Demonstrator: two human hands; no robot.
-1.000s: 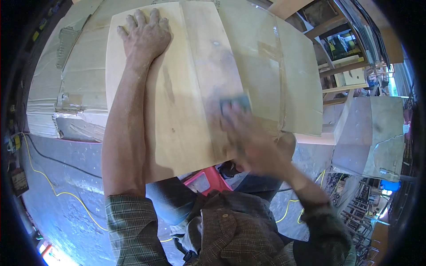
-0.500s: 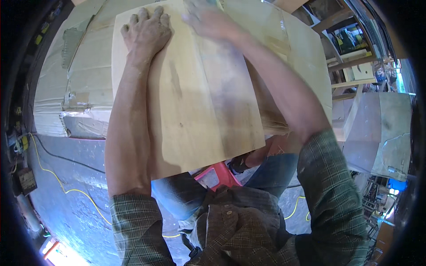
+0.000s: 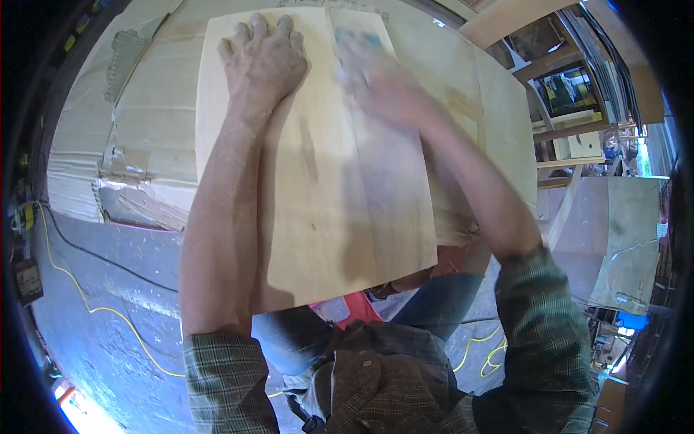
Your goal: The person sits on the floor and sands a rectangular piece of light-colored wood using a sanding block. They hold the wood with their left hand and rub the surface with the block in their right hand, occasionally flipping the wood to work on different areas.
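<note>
no legible text, faint dark print (image 3: 383, 14) on cardboard (image 3: 502, 108) near top of view, too small and blurred to read

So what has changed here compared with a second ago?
The right hand, blurred, has moved away from the person, from the wooden board's right edge to near its far end, carrying the greenish block along. Nothing was visibly taken hold of or let go. The left hand stays flat on the board's far left part.
</note>
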